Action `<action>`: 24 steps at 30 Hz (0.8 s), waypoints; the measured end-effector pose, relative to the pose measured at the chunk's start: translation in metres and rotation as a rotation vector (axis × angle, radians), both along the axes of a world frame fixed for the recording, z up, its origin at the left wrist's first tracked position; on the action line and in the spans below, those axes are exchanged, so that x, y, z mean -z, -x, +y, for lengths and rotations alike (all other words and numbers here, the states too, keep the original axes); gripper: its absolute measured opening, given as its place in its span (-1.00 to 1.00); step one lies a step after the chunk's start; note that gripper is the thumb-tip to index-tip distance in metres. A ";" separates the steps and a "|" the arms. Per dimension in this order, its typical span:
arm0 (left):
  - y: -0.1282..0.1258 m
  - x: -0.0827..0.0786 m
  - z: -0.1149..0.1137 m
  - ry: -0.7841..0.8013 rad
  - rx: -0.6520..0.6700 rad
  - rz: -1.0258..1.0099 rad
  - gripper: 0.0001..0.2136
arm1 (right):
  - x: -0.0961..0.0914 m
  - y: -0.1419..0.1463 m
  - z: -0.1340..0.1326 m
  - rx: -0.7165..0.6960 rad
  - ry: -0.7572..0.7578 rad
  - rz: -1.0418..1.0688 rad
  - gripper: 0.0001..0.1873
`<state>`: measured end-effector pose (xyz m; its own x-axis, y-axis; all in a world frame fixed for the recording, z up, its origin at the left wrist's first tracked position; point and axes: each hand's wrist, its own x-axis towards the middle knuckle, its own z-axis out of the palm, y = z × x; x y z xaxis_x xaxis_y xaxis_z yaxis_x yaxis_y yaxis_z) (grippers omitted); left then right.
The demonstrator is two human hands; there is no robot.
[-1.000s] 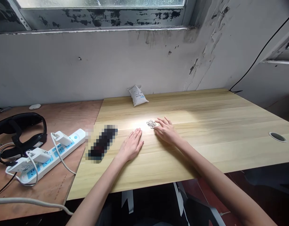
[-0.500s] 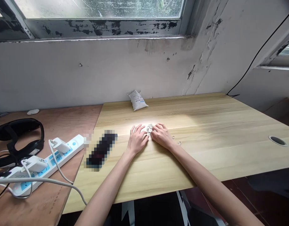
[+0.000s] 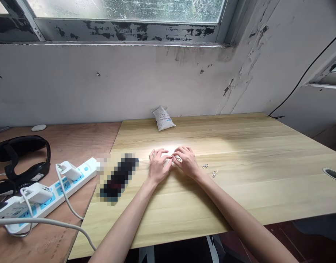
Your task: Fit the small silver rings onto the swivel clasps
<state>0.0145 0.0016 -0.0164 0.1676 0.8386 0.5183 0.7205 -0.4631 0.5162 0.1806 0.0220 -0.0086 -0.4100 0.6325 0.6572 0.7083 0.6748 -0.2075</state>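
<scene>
Desk (image 3: 266,160) bears everything; left hand (image 3: 157,166) and right hand (image 3: 186,162) meet mid-desk, fingertips nearly touching, likely for two-sided control; whether either grip is clamped, cannot tell. Bag (image 3: 164,119) sits by wall, probably out of the way. Small metal piece (image 3: 178,158) shows at right fingers; loose metal clasps (image 3: 214,174) lie beside right forearm, inside near edge, open room rightward.

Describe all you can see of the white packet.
The white packet looks plump and plastic, with a clearer strip along its top edge. It bears a blue mark and dark print too small to read. It lies slanted on the wood-grain tabletop near the wall; neither the left hand nor the right hand touches it.
</scene>
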 end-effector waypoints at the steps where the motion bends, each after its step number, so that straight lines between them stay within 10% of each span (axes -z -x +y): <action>1: 0.001 0.000 0.000 0.005 -0.004 -0.013 -0.92 | 0.000 0.001 0.002 -0.002 0.008 0.006 -0.90; 24: 0.000 0.003 0.006 0.111 0.036 -0.068 -0.86 | 0.013 0.004 0.002 -0.027 0.201 0.273 -0.88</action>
